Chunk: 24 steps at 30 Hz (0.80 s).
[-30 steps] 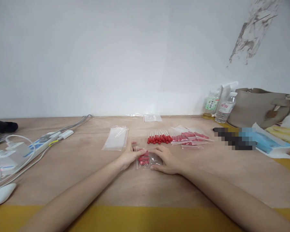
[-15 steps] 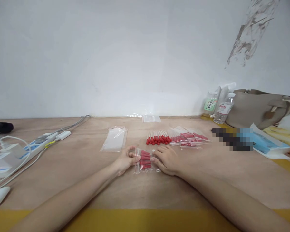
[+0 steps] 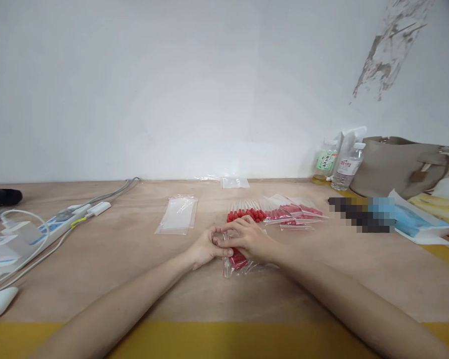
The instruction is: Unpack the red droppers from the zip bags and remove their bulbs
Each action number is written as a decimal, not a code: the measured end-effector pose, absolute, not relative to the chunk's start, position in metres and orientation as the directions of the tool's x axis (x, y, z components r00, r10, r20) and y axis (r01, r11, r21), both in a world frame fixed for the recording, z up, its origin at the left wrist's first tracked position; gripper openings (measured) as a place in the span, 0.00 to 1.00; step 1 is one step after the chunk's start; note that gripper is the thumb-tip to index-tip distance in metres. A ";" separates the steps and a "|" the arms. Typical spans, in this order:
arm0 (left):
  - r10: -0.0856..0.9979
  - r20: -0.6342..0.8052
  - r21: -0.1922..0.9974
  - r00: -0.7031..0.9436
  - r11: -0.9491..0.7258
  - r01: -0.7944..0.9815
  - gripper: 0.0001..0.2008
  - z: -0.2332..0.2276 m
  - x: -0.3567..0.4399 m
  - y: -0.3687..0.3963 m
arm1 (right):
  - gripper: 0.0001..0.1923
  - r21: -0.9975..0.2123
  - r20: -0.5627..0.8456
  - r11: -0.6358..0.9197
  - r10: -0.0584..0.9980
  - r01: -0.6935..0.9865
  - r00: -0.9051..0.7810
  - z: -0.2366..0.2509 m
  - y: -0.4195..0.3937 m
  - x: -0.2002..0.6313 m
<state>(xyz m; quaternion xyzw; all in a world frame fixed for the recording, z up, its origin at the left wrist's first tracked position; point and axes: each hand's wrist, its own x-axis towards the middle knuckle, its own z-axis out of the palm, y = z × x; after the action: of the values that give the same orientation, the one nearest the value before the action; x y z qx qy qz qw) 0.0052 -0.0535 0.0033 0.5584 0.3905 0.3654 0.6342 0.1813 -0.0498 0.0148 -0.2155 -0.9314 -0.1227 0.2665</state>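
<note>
While both hands meet at mid-table, the left hand [image 3: 205,248] and right hand [image 3: 247,238] pinch the small clear bag [image 3: 236,262] (red-capped pieces inside), hanging nearward beneath the fingers.

A white power strip [image 3: 48,227] with plugged cables lies at the left of the wooden surface [image 3: 134,269]; empty clear zip bags [image 3: 177,214] lie farther back; two plastic bottles [image 3: 340,160] stand by a beige handbag [image 3: 404,164] at right
</note>
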 end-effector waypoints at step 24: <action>0.913 -0.073 0.990 0.402 0.114 -0.079 0.26 0.002 0.003 -0.063 | 0.11 0.193 0.550 0.889 0.252 0.415 -0.796 0.004 -0.045 0.179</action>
<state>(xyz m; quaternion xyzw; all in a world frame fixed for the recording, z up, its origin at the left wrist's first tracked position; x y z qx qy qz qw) 0.0030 -0.0630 0.0024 0.5408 0.3852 0.3878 0.6393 0.1793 -0.0450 0.0040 -0.1784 -0.9351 -0.1538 0.2648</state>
